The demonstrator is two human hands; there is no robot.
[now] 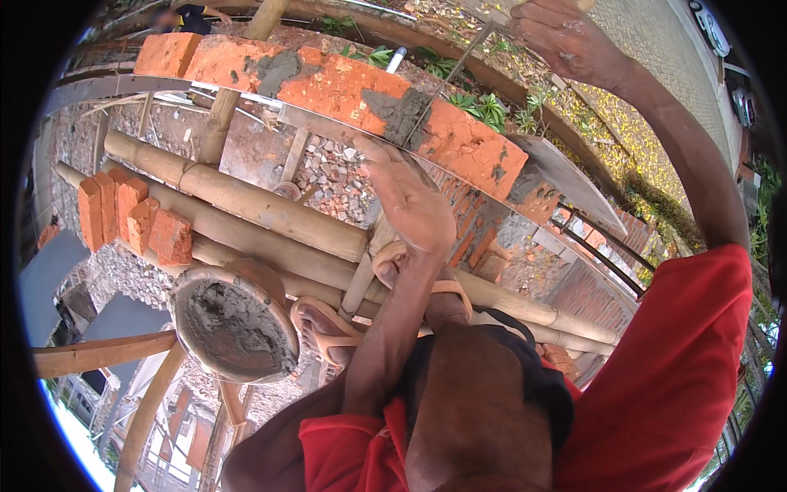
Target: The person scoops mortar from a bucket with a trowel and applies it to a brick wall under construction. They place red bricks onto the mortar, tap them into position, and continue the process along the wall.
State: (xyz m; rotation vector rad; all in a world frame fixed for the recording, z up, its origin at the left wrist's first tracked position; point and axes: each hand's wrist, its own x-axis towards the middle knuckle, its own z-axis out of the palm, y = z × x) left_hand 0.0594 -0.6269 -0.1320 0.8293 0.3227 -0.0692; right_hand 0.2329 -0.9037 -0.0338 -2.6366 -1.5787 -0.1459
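A curved course of orange bricks (328,86) crosses in front of me, with grey mortar (399,113) in its joints. Over the wall's far side, my right hand (566,41) is closed around the handle of a trowel (466,59). Its thin metal part, seen edge-on, slants down to the mortar joint. My left hand (410,201) lies stretched out under that same joint, fingertips at the wall's near lower edge. No object shows in it, and some of its fingers are hard to separate. A round tub (266,279) of wet mortar (229,324) stands at lower left.
My sandalled feet (328,328) rest on bamboo poles (246,201), where several loose bricks (131,209) stand at left. Rubble (328,172) lies below. A grey board (574,184) juts out at the wall's right end. Another person (193,18) is at far upper left.
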